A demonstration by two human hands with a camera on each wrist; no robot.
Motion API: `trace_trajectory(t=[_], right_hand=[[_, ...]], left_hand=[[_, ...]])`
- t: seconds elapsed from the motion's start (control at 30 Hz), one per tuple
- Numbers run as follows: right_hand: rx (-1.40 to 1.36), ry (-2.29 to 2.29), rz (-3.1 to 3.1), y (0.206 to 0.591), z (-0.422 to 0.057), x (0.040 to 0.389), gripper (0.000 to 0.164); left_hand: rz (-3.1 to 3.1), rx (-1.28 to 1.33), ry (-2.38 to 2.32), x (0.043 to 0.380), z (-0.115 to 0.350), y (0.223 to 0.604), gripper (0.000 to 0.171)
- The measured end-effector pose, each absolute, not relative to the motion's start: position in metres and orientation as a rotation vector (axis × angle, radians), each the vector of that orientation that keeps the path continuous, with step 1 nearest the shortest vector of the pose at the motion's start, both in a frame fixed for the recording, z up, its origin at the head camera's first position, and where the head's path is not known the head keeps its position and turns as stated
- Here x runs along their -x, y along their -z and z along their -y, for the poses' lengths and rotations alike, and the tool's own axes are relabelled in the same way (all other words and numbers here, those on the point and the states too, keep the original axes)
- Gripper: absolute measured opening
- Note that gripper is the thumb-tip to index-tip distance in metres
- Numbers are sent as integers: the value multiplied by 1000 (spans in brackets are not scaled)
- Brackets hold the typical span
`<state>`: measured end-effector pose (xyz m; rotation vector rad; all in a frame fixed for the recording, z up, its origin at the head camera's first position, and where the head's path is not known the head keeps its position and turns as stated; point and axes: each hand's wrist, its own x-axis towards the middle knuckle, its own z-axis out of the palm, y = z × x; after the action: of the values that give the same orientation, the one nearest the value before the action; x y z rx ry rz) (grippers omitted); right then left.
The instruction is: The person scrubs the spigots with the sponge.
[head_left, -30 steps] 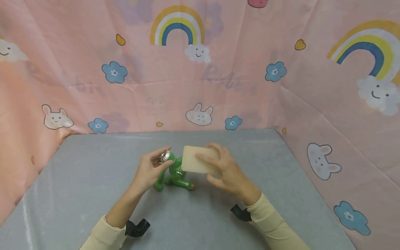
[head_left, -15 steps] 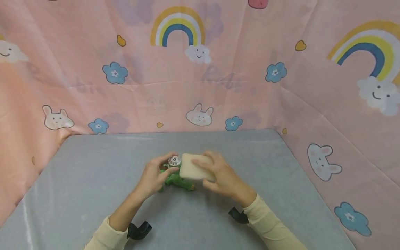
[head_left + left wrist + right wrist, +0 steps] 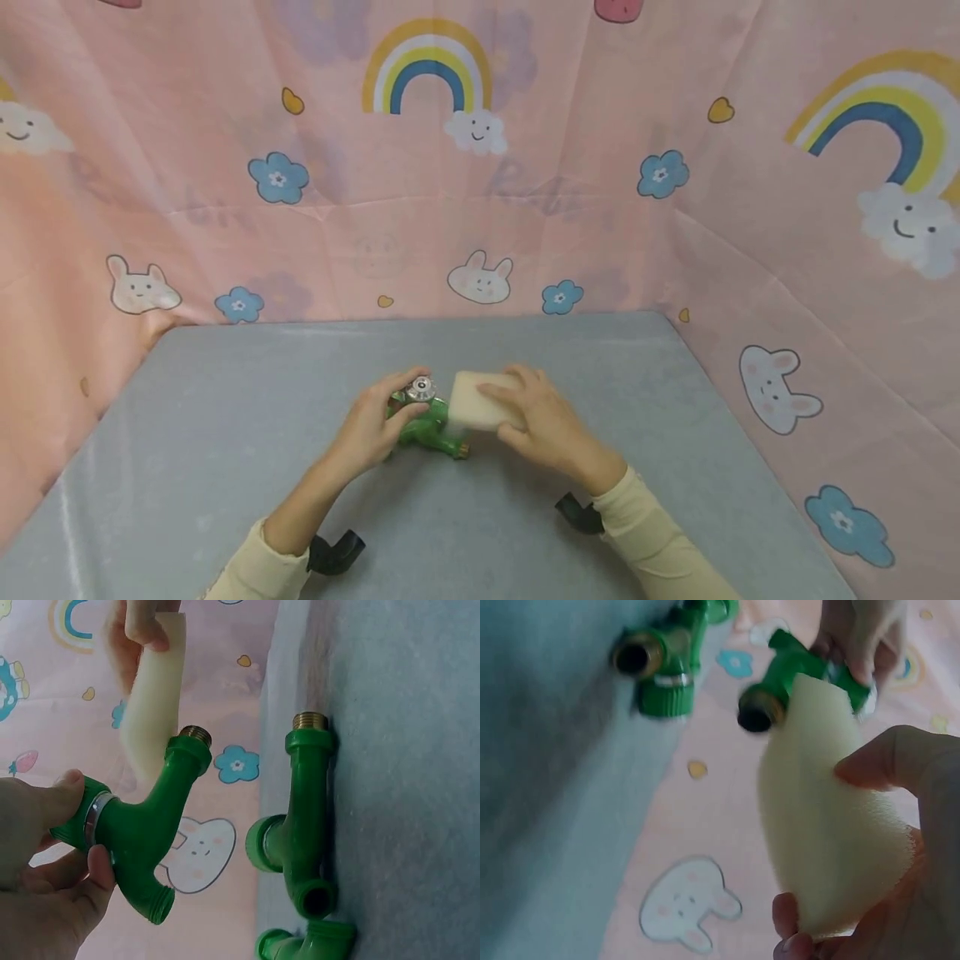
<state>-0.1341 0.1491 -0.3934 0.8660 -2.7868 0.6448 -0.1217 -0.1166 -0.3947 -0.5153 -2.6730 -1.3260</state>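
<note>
My left hand point(image 3: 367, 425) grips a green tap point(image 3: 142, 832) by its ribbed knob, whose silver end cap point(image 3: 422, 387) faces up in the head view. The tap is held above the table, with its brass threaded end pointing away from the left hand. In my right hand point(image 3: 555, 429) is a cream sponge point(image 3: 480, 402), pinched between thumb and fingers and bowed in the right wrist view. The sponge's edge is against or very near the tap's threaded end; contact is hard to tell. Below, a second green tap point(image 3: 307, 795) lies on the table.
Part of another green tap point(image 3: 311, 945) shows at the bottom of the left wrist view. A grey cloth covers the table point(image 3: 225, 467). Behind and beside it hangs a pink printed curtain point(image 3: 570, 225). Black mounts point(image 3: 335, 552) sit at both wrists.
My left hand turned the held tap so its silver cap faces the head camera, and shifted right. The sponge dropped and moved left, then slid back right.
</note>
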Motion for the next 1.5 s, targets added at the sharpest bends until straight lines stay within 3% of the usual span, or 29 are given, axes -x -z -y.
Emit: trace_trajectory(t=[0.23, 0.53, 0.97, 1.2, 1.5], right_hand=[[-787, -673, 2763, 387, -171, 143, 56], [-1032, -904, 2661, 392, -146, 133, 62], [-865, -958, 2629, 389, -157, 138, 62], [-1043, -973, 2495, 394, -143, 133, 62], [-877, -1026, 2578, 393, -156, 141, 62]], left_hand=[[2625, 497, 1303, 124, 124, 392, 46], [2587, 550, 1299, 126, 124, 393, 45], [2631, 406, 1414, 130, 126, 395, 41], [2604, 339, 1673, 133, 130, 396, 39], [2515, 242, 1873, 134, 133, 391, 38]])
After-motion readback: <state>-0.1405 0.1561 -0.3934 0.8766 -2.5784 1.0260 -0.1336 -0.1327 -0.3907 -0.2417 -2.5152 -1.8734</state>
